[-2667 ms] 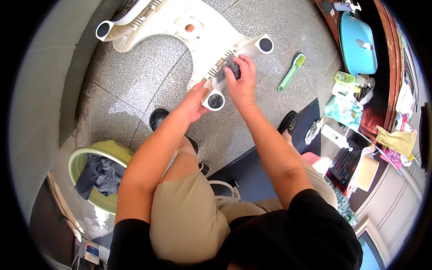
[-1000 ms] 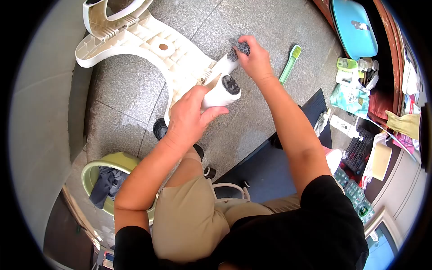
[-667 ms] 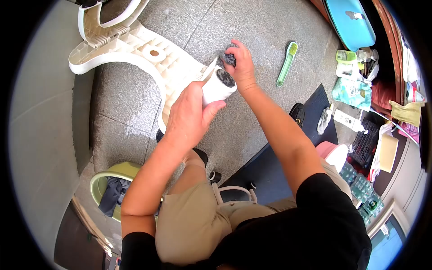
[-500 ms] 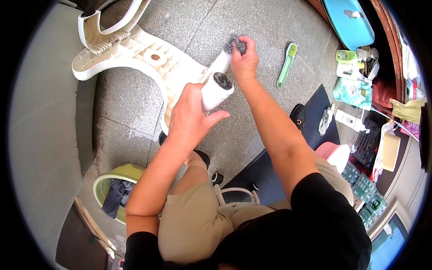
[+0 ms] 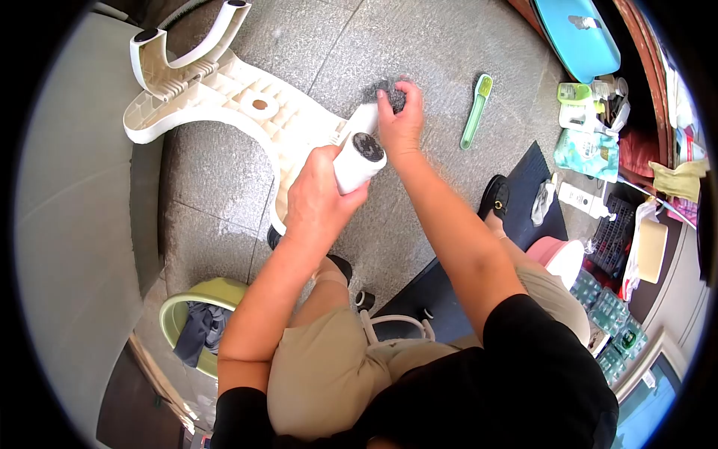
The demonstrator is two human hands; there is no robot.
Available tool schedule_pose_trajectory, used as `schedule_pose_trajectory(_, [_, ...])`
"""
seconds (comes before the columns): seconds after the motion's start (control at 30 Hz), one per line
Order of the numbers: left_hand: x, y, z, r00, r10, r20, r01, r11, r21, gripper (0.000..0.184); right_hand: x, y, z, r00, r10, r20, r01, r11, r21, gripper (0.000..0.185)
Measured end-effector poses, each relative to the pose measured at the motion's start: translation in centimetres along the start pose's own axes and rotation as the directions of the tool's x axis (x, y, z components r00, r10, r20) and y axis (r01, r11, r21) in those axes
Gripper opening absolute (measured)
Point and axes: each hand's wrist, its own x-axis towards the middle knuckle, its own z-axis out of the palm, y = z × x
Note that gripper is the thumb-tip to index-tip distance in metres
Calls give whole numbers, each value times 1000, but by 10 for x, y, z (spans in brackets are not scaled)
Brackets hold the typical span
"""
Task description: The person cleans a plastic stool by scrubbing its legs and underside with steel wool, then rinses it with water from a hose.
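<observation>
A white plastic footstool point(image 5: 292, 112) with a curved-in side lies with its ribbed underside showing and its legs raised. My left hand point(image 5: 320, 196) is wrapped round one end of the near leg point(image 5: 355, 173), just below its black foot pad point(image 5: 367, 147). At the leg's other end, my right hand point(image 5: 402, 129) pinches a dark grey steel wool scrubber point(image 5: 383, 91) against the foot, which the scrubber hides. The far leg point(image 5: 191, 60) stands up at the upper left, black pads on both its ends.
A green-handled brush point(image 5: 477, 112) lies on the wet stone floor point(image 5: 441, 45) to the right. A green basin point(image 5: 176, 314) with dark cloth sits at lower left. Bottles, a blue tray point(image 5: 580, 37) and a pink tub point(image 5: 550, 251) line the right side. A grey wall point(image 5: 75, 187) bounds the left.
My left hand's thumb, stretched out before, has closed round the leg. The stool has shifted slightly towards me, and my right hand with the scrubber has moved a little down and left.
</observation>
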Motion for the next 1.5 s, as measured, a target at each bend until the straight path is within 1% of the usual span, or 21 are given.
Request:
schedule_pose_trajectory(0.03, [0, -1, 0, 1000, 21, -18, -21, 1000, 6, 54, -12, 8, 1, 1000, -5, -1, 5, 1000, 0, 31])
schedule_pose_trajectory(0.1, [-1, -3, 1, 1000, 12, -7, -12, 1000, -11, 54, -36, -3, -7, 968, -214, 130, 226, 969, -94, 30])
schedule_pose_trajectory(0.13, [-2, -5, 1, 1000, 1, 11, -1, 1000, -24, 53, -32, -6, -10, 957, -262, 122, 285, 926, -247, 31])
schedule_pose_trajectory(0.23, [-4, -6, 0, 1000, 8, 6, -8, 1000, -30, 53, 4, -22, -3, 974, -164, 159, 197, 954, -224, 32])
schedule_pose_trajectory(0.3, [-5, -5, 3, 1000, 15, -21, -15, 1000, -19, 53, 19, -20, 3, 990, 13, 143, 21, 972, -235, 31])
schedule_pose_trajectory(0.37, [-2, -4, 1, 998, 43, -56, -43, 999, -6, 53, 22, -13, 1, 969, 246, 39, -243, 968, -68, 29])
schedule_pose_trajectory(0.43, [-6, -4, 1, 993, -121, 9, 121, 978, -171, 44, 19, 6, 1, 924, 380, -33, -375, 921, 107, 28])
schedule_pose_trajectory(0.5, [-9, -9, 8, 988, -154, 28, 156, 967, -199, 39, -6, 11, -10, 861, 484, 154, -490, 713, 502, 26])
schedule_pose_trajectory(0.57, [-10, -14, 15, 984, -180, -1, 160, 873, -461, 36, -40, 4, -10, 918, 314, 242, -380, 869, 315, 24])
schedule_pose_trajectory(0.6, [-9, -12, 15, 983, -183, -7, 152, 838, -524, 33, -55, 0, -7, 912, 318, 258, -392, 861, 324, 25])
schedule_pose_trajectory(0.7, [-11, -2, 7, 989, -150, 21, 138, 834, -534, 30, -42, -4, -1, 985, 154, 82, -169, 959, 226, 30])
schedule_pose_trajectory(0.83, [-18, -5, 2, 990, -138, 18, 129, 859, -496, 30, 16, -33, -15, 996, -60, 65, 49, 984, 170, 37])
schedule_pose_trajectory(0.9, [-12, 3, -9, 990, -140, 15, 129, 861, -492, 30, 30, -45, -21, 964, 84, 253, -173, 918, 356, 38])
schedule_pose_trajectory(0.93, [-15, 3, -12, 993, -121, -16, 98, 870, -484, 31, 28, -41, -22, 953, 51, 297, -150, 935, 320, 36])
schedule_pose_trajectory(1.03, [-16, 6, -21, 993, -108, -37, 78, 880, -469, 32, 15, -45, -17, 974, 119, 193, -181, 920, 348, 34])
schedule_pose_trajectory(1.1, [-18, 4, -23, 985, -162, 54, 167, 850, -499, 32, 10, -42, -11, 951, 221, 218, -286, 898, 335, 33])
schedule_pose_trajectory(1.17, [-22, 4, -26, 989, -145, 36, 146, 875, -461, 31, 6, -30, 4, 835, 533, 138, -461, 540, 704, 35])
schedule_pose_trajectory(1.23, [-24, 2, -27, 995, -102, -13, 81, 859, -505, 30, 3, -25, 8, 838, 531, 124, -447, 538, 715, 38])
schedule_pose_trajectory(1.3, [-24, 0, -26, 995, -100, -17, 77, 857, -509, 30, 3, -57, -10, 938, 306, 163, -347, 835, 426, 42])
schedule_pose_trajectory(1.33, [-22, -1, -23, 992, -123, 12, 112, 855, -506, 30, -2, -71, -10, 985, 148, 84, -167, 931, 324, 41])
schedule_pose_trajectory(1.5, [-21, 3, -22, 990, -136, 32, 133, 856, -500, 29, 2, -56, -7, 963, 223, 153, -263, 902, 342, 46])
